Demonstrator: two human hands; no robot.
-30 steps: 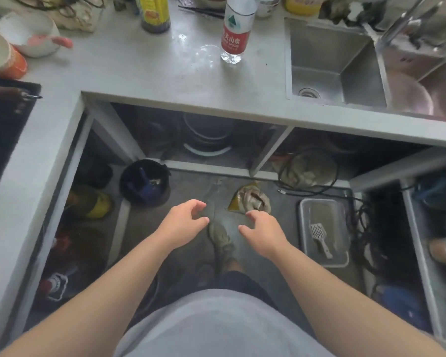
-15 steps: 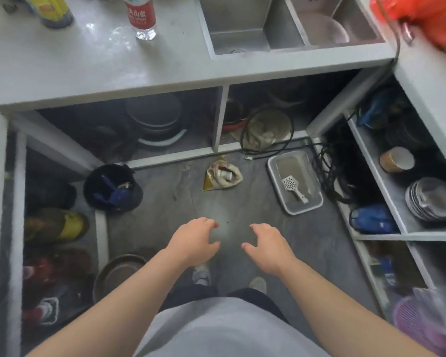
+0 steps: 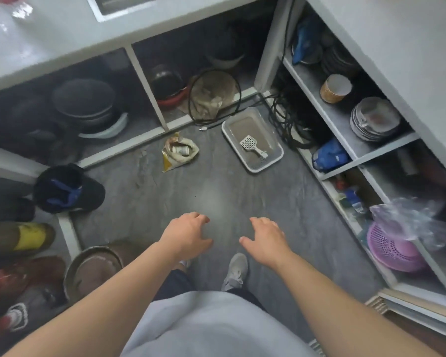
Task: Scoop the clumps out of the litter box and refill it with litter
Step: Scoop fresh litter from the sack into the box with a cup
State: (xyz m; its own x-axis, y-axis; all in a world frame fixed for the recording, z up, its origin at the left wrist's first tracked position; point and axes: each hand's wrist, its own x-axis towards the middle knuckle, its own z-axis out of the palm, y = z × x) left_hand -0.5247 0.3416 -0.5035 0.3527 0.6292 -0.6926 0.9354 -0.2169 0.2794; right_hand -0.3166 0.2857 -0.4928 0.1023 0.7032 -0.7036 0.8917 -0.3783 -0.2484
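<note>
A grey rectangular litter box (image 3: 275,157) sits on the dark floor near the corner of the cabinets, holding brownish litter. A white slotted scoop (image 3: 252,146) lies inside it. To its left an open yellowish litter bag (image 3: 180,154) rests on the floor. My left hand (image 3: 188,234) and my right hand (image 3: 264,239) hover in front of me, well short of the box, fingers spread and empty.
Open under-counter shelves ring the floor. They hold pots (image 3: 85,104), a coil of black cable (image 3: 285,117), stacked plates (image 3: 375,118) and a purple colander (image 3: 394,249). A black bucket (image 3: 67,189) and a metal basin (image 3: 92,271) stand at the left.
My view has turned right and tilted down, so the countertop and sink have slid out of frame. The litter box now lies ahead. My hands stay empty and spread.
</note>
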